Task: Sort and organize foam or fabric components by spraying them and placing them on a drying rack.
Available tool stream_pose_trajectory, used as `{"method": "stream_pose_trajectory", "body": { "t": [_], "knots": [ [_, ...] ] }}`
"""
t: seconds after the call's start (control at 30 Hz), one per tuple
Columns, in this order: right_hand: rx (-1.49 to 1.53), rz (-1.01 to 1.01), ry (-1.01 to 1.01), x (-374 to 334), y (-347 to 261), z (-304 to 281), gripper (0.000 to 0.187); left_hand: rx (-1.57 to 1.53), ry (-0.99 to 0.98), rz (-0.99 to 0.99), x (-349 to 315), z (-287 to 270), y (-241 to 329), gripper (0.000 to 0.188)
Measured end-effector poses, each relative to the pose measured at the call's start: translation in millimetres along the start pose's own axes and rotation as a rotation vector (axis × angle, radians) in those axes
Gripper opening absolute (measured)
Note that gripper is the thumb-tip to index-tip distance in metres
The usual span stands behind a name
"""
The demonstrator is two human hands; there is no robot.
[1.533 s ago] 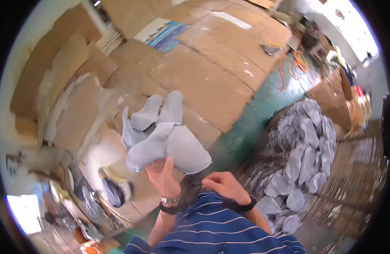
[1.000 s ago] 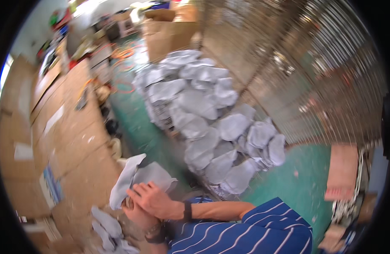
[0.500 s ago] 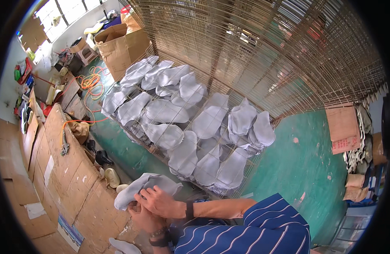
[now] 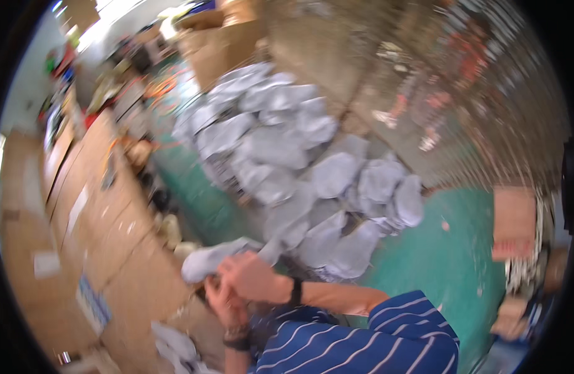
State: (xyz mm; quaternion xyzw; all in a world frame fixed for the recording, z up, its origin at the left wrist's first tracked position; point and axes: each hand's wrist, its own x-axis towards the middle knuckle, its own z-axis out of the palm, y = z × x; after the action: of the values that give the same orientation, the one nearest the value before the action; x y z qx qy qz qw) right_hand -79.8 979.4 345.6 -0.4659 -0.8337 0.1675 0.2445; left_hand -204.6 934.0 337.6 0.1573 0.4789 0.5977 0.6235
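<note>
A pale grey, sock-shaped cloth piece (image 4: 218,258) hangs over the edge of the cardboard-covered bench, held in both hands. My right hand (image 4: 253,277) is closed on its near side, fingers curled. Just below and to the left, my left hand (image 4: 224,302) is also closed by the cloth, its fingers pinched at the near edge; motion blurs the fingertips. The two hands touch or nearly touch. More grey cloth pieces (image 4: 175,343) lie on the bench by my left forearm. Beyond my hands, many similar pieces (image 4: 274,146) are spread in overlapping heaps on a wire rack.
The cardboard-covered bench (image 4: 112,230) runs along the left. A large cardboard box (image 4: 218,50) stands beyond the rack. Upright wire racks (image 4: 511,124) rise at the back right. Orange hose (image 4: 165,87) lies on the green floor (image 4: 449,262). Stacked goods (image 4: 514,224) line the right side.
The whole view has swung, so the rack and bench sit farther right. The cloth in my hands looks narrower, more folded or turned, and both hands stay on it.
</note>
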Motion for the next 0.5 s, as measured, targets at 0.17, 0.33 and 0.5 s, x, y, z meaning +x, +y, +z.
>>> {"method": "stream_pose_trajectory", "body": {
  "t": [0.17,0.33,0.5],
  "knots": [
    [-0.026,0.078,-0.085,4,36,6,0.028,-0.197,-0.131,-0.129,-9,15,3,0.069],
    [0.14,0.028,-0.151,17,28,3,0.032,-0.309,-0.096,-0.034,-5,4,-8,0.068],
    [0.305,0.017,-0.296,30,21,15,0.031,-0.339,0.001,-0.101,-3,-23,2,0.067]
  ]
}}
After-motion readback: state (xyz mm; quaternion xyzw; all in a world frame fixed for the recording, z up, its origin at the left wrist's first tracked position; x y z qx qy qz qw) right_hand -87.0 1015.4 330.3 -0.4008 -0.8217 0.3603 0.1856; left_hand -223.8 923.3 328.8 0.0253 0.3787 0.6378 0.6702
